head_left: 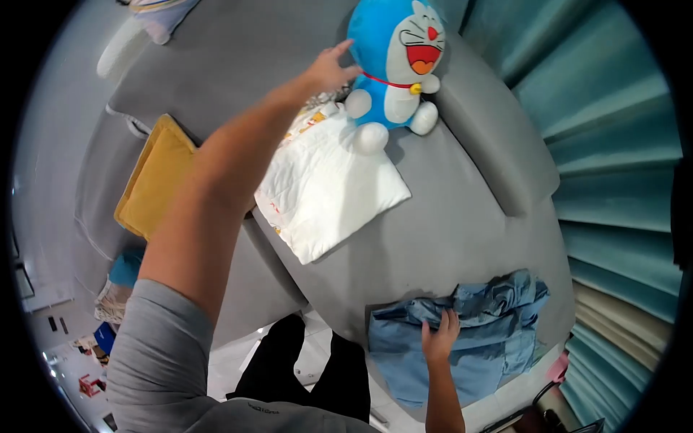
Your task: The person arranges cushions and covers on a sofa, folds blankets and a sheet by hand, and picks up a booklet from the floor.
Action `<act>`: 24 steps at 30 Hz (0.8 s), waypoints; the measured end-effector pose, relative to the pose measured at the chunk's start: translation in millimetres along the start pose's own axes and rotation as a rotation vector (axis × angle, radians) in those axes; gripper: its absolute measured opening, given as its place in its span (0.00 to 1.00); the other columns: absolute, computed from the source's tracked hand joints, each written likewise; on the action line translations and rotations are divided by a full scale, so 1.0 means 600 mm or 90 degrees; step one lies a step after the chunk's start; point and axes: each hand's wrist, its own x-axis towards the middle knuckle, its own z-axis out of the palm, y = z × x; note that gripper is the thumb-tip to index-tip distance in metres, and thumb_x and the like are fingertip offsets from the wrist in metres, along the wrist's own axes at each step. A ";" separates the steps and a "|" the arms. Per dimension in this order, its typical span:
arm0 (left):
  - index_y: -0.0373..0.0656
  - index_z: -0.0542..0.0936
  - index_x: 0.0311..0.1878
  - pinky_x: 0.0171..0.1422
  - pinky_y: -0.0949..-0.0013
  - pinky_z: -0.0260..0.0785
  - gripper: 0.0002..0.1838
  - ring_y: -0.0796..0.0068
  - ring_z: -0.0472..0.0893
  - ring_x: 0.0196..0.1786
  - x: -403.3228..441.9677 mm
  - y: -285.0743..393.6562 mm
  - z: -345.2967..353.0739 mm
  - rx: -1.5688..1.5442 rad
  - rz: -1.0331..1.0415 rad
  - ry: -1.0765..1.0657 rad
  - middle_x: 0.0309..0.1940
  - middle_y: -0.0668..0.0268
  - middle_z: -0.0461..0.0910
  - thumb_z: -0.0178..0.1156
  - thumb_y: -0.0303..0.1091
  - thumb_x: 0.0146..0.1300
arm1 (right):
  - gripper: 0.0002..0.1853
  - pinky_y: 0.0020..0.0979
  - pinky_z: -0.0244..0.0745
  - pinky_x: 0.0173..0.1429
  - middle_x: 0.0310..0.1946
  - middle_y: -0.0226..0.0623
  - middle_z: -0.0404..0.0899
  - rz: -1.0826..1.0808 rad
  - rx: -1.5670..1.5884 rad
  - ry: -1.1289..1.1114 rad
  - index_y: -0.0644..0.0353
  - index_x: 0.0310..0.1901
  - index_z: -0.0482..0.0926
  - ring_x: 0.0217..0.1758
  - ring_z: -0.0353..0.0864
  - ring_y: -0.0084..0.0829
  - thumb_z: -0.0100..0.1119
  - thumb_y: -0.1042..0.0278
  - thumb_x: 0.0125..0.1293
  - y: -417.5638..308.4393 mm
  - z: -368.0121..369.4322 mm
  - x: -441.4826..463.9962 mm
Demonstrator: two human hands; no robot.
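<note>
Grey, smooth-woven upholstery covers a wide sofa (447,231) with soft, rounded edges. At its far left lies a striped pillow (160,16), only partly in view; below that, a yellow cushion (155,180), flat and squarish with a raised edge, tilts behind the person's left forearm. A grey short sleeve (162,339) wraps the upper arm, and black trousers (278,361) show in matte folds above pale, glossy floor tiles (315,328).

Toward the middle, a white cloth (332,187) lies folded into a padded, slightly rumpled rectangle with small printed figures along its upper and left edges. Above it the left hand (336,70) is open, fingers spread and thumb apart, its fingertips at the edge of a plush toy (393,68); whether they press on it cannot be told. The toy sits upright near the sofa's arm, round-headed, blue and white, with a red collar and a yellow bell.

Farther right, the right hand (442,335) rests on a blue cloth (484,346), fingers loosely extended, thumb to one side; whether it pinches a fold cannot be told. The fabric is thin and crinkled, spread near the sofa's front edge. Teal curtains (599,166) hang beyond in deep, slightly sheened pleats.
</note>
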 end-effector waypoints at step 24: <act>0.41 0.58 0.75 0.72 0.52 0.60 0.59 0.47 0.63 0.70 -0.930 0.253 0.442 -0.164 -0.090 -0.561 0.66 0.46 0.64 0.76 0.60 0.44 | 0.55 0.39 0.60 0.73 0.71 0.53 0.62 1.026 0.598 0.402 0.71 0.71 0.58 0.73 0.63 0.44 0.76 0.41 0.52 0.228 0.168 -0.633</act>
